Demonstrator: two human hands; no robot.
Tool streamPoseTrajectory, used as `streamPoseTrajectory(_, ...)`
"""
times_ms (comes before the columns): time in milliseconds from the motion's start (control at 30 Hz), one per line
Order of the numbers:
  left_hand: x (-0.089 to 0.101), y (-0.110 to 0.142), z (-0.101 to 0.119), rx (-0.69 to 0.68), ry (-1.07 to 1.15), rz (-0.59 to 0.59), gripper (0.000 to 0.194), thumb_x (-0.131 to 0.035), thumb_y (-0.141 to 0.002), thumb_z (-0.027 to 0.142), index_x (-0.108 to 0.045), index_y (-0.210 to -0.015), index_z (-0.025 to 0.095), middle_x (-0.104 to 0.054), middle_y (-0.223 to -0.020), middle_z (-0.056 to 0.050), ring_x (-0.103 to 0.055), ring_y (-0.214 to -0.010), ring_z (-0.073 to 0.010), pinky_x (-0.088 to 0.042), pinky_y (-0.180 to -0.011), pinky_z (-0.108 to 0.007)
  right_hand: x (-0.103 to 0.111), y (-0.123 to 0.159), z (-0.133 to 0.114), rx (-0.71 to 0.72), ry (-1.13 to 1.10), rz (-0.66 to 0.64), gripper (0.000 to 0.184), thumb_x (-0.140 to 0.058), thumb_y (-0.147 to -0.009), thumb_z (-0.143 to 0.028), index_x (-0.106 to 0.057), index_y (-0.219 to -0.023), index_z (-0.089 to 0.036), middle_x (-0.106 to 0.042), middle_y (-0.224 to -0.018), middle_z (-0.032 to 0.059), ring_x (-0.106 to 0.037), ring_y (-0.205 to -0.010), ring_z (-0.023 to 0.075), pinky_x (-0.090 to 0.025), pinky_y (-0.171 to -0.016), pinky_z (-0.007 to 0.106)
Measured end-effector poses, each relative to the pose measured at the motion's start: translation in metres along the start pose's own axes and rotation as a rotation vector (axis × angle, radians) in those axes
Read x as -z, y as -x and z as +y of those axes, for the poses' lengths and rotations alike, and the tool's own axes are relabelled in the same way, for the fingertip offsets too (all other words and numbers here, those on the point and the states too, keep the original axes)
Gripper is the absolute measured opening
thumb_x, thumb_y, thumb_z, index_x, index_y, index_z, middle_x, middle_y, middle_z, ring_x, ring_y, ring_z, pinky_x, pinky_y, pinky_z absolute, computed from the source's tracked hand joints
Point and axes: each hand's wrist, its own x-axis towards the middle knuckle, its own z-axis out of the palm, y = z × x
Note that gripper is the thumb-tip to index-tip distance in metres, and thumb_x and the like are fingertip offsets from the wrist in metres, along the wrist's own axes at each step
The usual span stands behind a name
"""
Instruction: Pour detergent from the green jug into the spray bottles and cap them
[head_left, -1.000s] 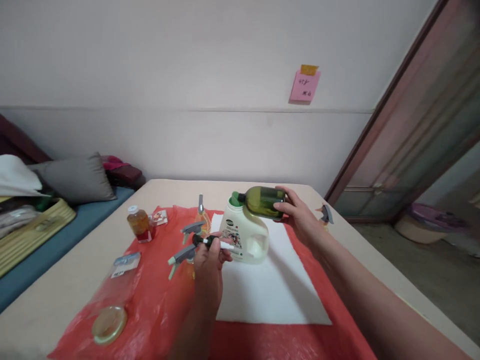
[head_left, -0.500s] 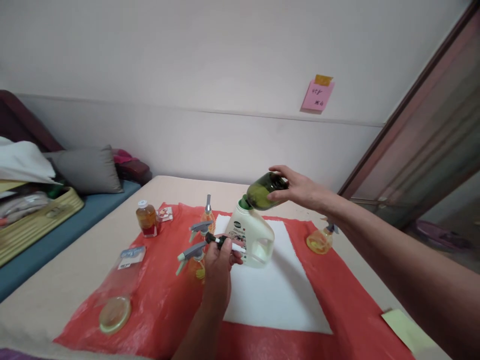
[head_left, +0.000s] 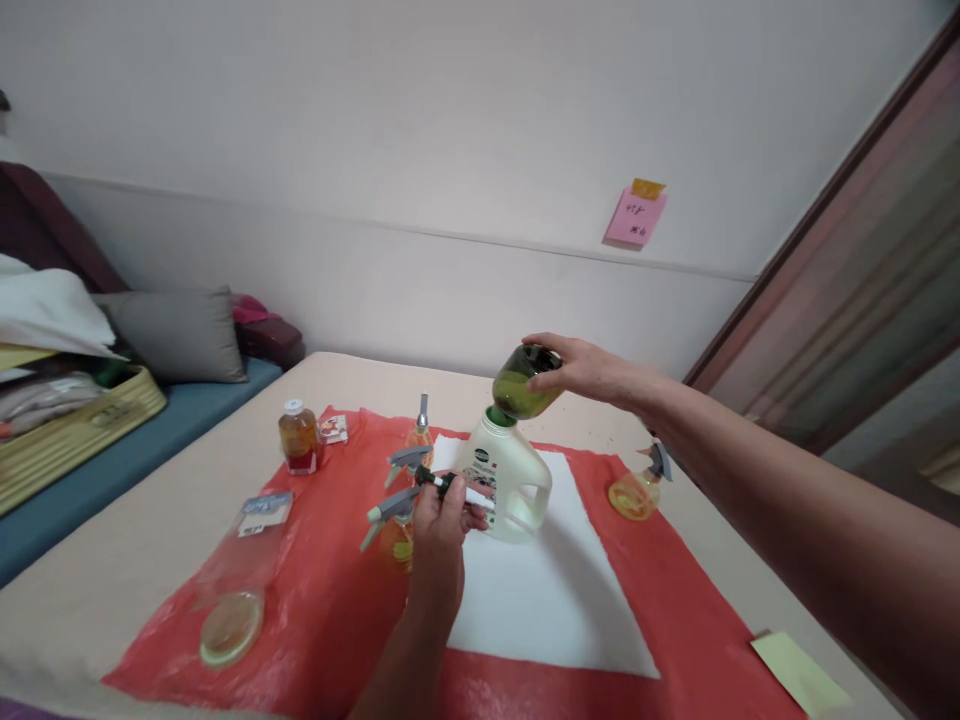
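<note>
My right hand [head_left: 581, 370] is wrapped round the base end of a dark green see-through bottle [head_left: 517, 393]. The bottle is tipped, its neck end down at the mouth of a pale green plastic jug [head_left: 517, 465]; liquid shows inside it. In my left hand [head_left: 444, 515] is a black-and-white pump top [head_left: 442, 483], held between thumb and fingers in front of the jug's label. The jug stands upright on a white cloth [head_left: 555, 610]. Close to the left hand are spray bottles with grey trigger heads [head_left: 391, 505], partly hidden by it.
Red plastic sheeting [head_left: 330, 600] lies under the cloth. On the left are an amber bottle with a white cap [head_left: 300, 440], a small box [head_left: 334, 429], a clear packet [head_left: 264, 515] and a round lid [head_left: 231, 628]. A yellow spray bottle [head_left: 634, 495] stands right.
The green bottle has moved slightly left and its neck points down more steeply. My left hand still holds the pump top. The whole view has shifted a little.
</note>
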Motion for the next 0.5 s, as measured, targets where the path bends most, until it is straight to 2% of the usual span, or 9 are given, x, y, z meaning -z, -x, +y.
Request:
streamPoseTrajectory(167,0.003,-0.001,0.003,-0.005,0.017,-0.013,0.028,-0.073,-0.077,0.041,-0.059,-0.086,0.019,-0.071,-0.074,-0.007,-0.059,-0.053,-0.0140,-0.049,-0.051,-0.025,-0.002,-0.003,-0.007,-0.040,0.007,0.002,0.063,-0.076,-0.064,-0.033,-0.063,-0.126,-0.028,-0.064,-0.130,0.0083,-0.057,-0.117,0.0346,-0.046,-0.099,0.052)
streamPoseTrajectory(500,0.006,0.001,0.007,-0.004,0.022,-0.026,0.031,-0.074,-0.076,0.044,-0.060,-0.087,0.018,-0.071,-0.074,-0.008,-0.059,-0.055,-0.0142,-0.050,-0.051,-0.025,-0.008,0.000,-0.030,-0.007,0.187,0.007,0.067,-0.077,-0.064,-0.035,-0.062,-0.129,-0.027,-0.061,-0.129,0.0105,-0.055,-0.118,0.0371,-0.042,-0.102,0.052)
